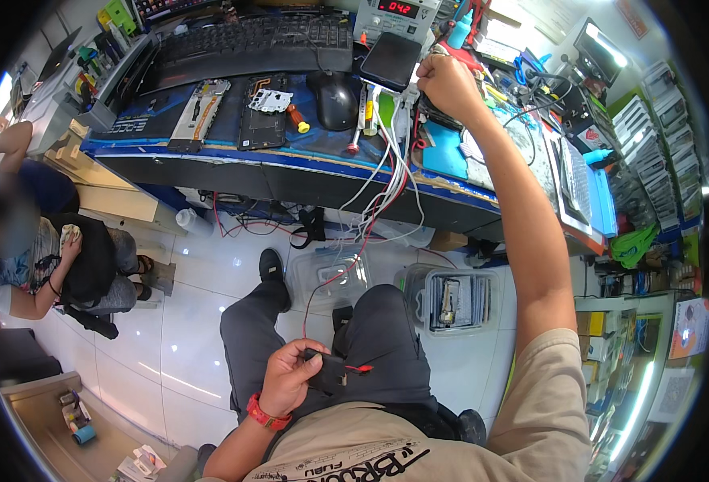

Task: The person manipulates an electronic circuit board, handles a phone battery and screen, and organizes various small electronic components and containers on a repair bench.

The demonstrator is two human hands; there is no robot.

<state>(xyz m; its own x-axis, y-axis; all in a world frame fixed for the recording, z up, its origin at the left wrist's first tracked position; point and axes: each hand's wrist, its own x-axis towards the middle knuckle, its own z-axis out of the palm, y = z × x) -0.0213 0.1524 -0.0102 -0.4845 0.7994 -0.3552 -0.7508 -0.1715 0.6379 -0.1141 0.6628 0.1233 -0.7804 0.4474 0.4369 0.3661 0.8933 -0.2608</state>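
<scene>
Two bare hands show in the head view: the left hand [290,377] is closed around a small black device [328,374] above the lap, thumb on top, while the right hand [448,87] is curled at the bench [290,165], and I cannot tell whether it grips anything. The device looks light and stiff, its red-tipped lead [360,369] probably delicate, so its sides seem the safest hold. White cables [396,165] and a red wire [334,281] hang from the bench and could snag.
</scene>
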